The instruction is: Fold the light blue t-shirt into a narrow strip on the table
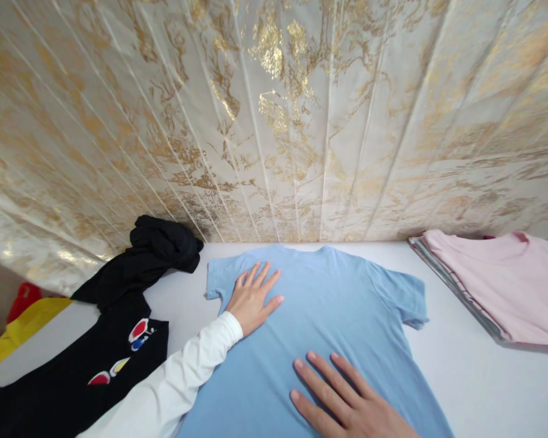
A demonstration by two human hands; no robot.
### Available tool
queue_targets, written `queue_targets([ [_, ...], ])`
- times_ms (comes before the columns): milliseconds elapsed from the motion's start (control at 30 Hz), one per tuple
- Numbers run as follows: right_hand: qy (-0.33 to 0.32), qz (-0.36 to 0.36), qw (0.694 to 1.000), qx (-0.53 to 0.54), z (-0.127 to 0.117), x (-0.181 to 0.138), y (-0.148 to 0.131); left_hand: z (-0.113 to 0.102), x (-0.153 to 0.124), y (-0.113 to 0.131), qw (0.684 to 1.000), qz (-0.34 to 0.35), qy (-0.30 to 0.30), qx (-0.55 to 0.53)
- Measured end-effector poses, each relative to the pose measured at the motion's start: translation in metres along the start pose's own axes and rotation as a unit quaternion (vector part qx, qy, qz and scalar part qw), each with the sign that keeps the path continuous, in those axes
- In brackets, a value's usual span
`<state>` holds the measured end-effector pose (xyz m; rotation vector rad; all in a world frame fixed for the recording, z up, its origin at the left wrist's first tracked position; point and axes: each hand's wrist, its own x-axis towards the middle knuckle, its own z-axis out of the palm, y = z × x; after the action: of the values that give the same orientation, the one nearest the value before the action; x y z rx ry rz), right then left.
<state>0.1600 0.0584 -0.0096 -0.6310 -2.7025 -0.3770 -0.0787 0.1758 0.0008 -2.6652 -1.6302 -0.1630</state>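
Note:
A light blue T-shirt (329, 298) lies spread out on the white table (466, 377), its neck end toward the wall and its lower end running out of view. My left hand (252, 299), in a white sleeve, rests flat on the shirt below its left shoulder, fingers spread. Lower and to the right, my right hand (347, 398) is over the middle of the shirt with fingers apart; whether it presses on the cloth I cannot tell. Neither hand holds anything. The shirt's right sleeve (408, 298) lies angled outward.
Black clothing (141, 261) is heaped at the left, beside a black garment with coloured prints (73, 371). Yellow cloth (22, 328) and red cloth (25, 299) lie farther left. A stack of folded shirts, pink on top (506, 286), sits at right. Behind hangs a gold-patterned curtain (292, 121).

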Motion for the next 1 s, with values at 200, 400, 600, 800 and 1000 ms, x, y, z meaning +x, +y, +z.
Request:
queue_targets([
  [200,-0.039,0.043,0.992,0.113,-0.013,-0.005,0.019,-0.006,-0.016,0.009,1.0,0.002,0.014,-0.011],
  [400,-0.091,0.316,0.94,0.086,-0.009,-0.009,0.082,-0.01,-0.017,0.02,0.999,0.012,-0.018,-0.03],
  [600,-0.12,0.404,0.907,-0.025,0.028,-0.009,0.11,-0.004,0.012,0.002,0.999,-0.042,-0.004,-0.007],
  [800,-0.143,0.419,0.894,-0.07,0.03,-0.021,0.116,0.008,0.013,-0.002,0.996,-0.09,0.02,0.016],
  [1000,-0.18,0.428,0.884,-0.044,0.025,-0.008,0.127,-0.002,0.019,0.003,0.995,-0.098,-0.021,-0.021],
])
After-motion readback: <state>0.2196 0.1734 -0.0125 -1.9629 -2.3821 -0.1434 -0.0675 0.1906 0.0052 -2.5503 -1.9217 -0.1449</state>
